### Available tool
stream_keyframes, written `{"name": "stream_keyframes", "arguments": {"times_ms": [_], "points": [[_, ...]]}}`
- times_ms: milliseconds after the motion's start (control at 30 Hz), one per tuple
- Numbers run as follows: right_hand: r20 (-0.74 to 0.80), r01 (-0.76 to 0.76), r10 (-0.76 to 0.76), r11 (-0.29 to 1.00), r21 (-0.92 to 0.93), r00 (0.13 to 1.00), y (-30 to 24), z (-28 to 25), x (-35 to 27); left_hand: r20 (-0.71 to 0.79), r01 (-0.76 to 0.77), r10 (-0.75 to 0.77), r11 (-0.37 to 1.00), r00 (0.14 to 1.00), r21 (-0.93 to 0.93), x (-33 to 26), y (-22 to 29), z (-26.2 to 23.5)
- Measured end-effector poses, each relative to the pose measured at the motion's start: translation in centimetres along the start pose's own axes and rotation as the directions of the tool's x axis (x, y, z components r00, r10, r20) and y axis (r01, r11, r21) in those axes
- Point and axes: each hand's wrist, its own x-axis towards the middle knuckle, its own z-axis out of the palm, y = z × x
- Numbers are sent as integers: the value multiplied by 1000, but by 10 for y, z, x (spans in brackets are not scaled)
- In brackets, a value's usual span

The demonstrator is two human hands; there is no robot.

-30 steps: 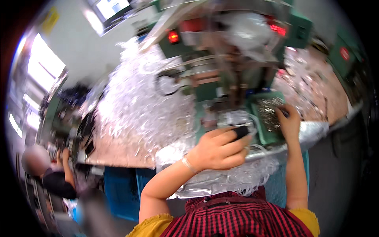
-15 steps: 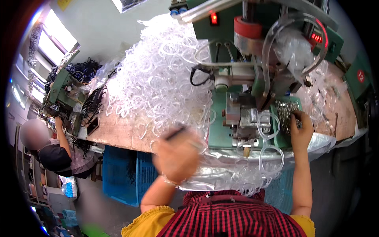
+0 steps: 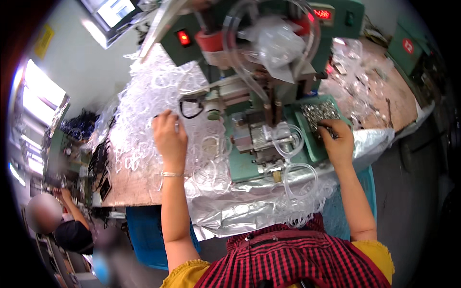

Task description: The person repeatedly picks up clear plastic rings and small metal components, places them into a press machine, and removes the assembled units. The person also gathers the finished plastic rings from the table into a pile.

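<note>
My left hand (image 3: 170, 139) reaches over a heap of clear plastic rings (image 3: 144, 98). Its fingers are bent, and a small dark bit shows at the fingertips; what it holds I cannot make out. Over a green tray (image 3: 314, 152) of small shiny metal pieces (image 3: 321, 111), my right hand (image 3: 338, 141) has thumb and fingers drawn together in a pinch. Anything between those fingertips is too small to name. Between my hands, clear looped rings (image 3: 301, 181) hang from the metal fixture (image 3: 259, 139) of a green bench machine over the table's front edge.
The machine's head carries a red switch (image 3: 183, 37), a lit display (image 3: 322, 14) and a curved clear tube (image 3: 230, 33). Silvery sheeting (image 3: 225, 211) covers the table's front edge. A blue crate (image 3: 149, 240) stands below. Another person (image 3: 72, 235) sits at the far left.
My left hand has moved away from the table's front edge, up and left onto the ring heap. My right hand stays at the metal pieces. The whole view has shifted and tilted.
</note>
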Motion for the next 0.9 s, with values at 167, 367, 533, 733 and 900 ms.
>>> {"name": "stream_keyframes", "arguments": {"times_ms": [167,367,533,733,900], "points": [[-172,-147,140,989,-26,975,28,-59,-44,-274,58,-199,891,941,-450,-16,-2,-35],[58,-109,100,975,195,993,-22,-57,-34,-98,365,-547,670,831,-646,-30,52,-72],[223,135,-209,943,305,952,-83,-4,37,80,370,-522,481,849,-795,-24,78,-52],[329,-259,21,664,702,944,-79,33,33,231,366,-498,193,836,-910,-73,67,-51],[430,-371,66,631,681,901,-83,28,37,138,294,-491,255,860,-921,-56,77,-44]]}}
